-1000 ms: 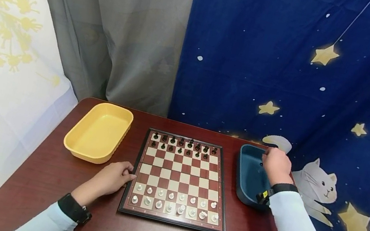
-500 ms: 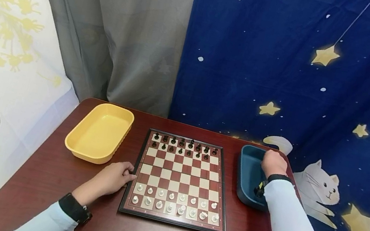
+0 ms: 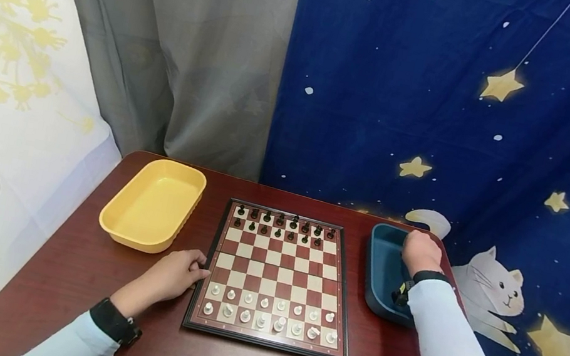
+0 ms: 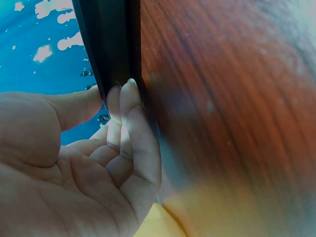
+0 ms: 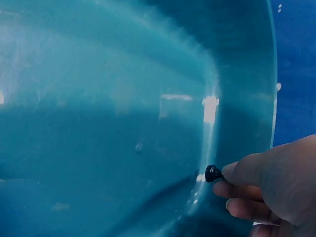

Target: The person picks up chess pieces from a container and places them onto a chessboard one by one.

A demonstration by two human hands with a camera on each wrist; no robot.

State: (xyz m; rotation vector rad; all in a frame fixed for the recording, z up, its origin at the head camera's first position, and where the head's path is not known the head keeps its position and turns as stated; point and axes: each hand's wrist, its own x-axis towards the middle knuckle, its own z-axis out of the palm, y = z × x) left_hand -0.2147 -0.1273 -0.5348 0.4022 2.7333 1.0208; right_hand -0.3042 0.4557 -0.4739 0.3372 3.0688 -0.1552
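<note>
**Right hand pinches black piece inside blue tray**

Right hand (image 5: 269, 190) pinches a black piece (image 5: 213, 173), head pointing left, low in the blue tray (image 3: 380, 271). Left hand (image 3: 175, 276), far off, fingers relaxed, touches the board (image 3: 275, 278) at its left edge; board lies between the hands.

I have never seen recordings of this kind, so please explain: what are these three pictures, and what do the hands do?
No machine here: a person works with bare hands. One camera sits on the head, one on each wrist. The head view shows a dark red table with a chessboard, a yellow tray and a blue tray. The left hand rests on the table, its fingers touching the board's black edge. The right hand is in the blue tray; the right wrist view shows it pinching a small black chess piece in its fingers.
</note>
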